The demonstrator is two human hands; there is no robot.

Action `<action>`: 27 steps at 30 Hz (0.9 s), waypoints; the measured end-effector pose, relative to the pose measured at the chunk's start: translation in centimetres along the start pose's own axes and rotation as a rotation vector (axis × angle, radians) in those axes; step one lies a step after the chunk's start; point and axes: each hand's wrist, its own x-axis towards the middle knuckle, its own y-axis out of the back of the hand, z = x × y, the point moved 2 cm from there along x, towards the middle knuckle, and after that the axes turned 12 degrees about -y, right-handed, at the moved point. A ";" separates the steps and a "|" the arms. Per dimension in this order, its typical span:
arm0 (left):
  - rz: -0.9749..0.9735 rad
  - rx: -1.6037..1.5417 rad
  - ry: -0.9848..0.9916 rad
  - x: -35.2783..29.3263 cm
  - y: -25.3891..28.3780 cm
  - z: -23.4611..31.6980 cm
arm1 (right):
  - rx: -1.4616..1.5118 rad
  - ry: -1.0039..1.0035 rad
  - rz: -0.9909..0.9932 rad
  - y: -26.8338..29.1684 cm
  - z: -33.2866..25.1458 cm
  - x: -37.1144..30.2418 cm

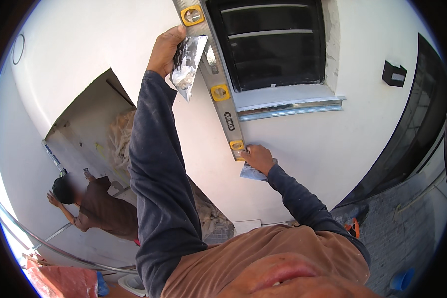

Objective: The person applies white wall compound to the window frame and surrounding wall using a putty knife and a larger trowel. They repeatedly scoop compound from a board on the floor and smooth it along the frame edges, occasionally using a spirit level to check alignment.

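Note:
A long grey spirit level point(227, 111) with yellow-framed vials stands slightly tilted against the white wall, along the window's left side. High up, my left hand point(165, 52) is closed on a wide putty knife point(187, 69), its metal blade smeared with white filler. The fingertips of that hand reach the level's left edge. At the level's lower end my right hand point(259, 158) is closed, thumb and fingers on the level. A second putty knife point(253, 172) sticks out beneath the right hand; its handle is hidden. The top of the level runs out of view.
A dark louvred window point(273, 47) has a metal strip point(293, 109) under its sill. At right, a black wall box point(394, 73) sits beside a dark doorway. Lower left, another person point(107, 211) works at a wall opening, near a curved rail. A blue bucket point(402, 279) stands lower right.

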 end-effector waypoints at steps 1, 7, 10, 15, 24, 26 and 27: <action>0.001 0.003 -0.002 0.0 0.0 0.0 | 0.011 0.007 -0.005 0.0 0.0 0.1; 0.041 0.079 0.013 0.1 0.2 -0.1 | -0.017 0.007 -0.012 -0.2 0.1 0.3; 0.049 0.083 0.018 0.1 0.3 -0.1 | -0.012 -0.002 -0.020 -0.2 0.0 0.4; 0.044 0.074 0.017 0.3 0.4 -0.3 | -0.011 -0.006 -0.014 -0.1 -0.1 0.5; 0.015 -0.004 0.002 0.3 0.6 -0.3 | -0.011 -0.013 -0.015 0.0 -0.3 0.6; 0.009 -0.007 0.008 0.4 0.7 -0.3 | -0.001 -0.005 -0.007 0.1 -0.3 0.6; 0.012 -0.002 0.007 0.4 0.7 -0.3 | 0.000 -0.011 -0.008 0.0 -0.3 0.6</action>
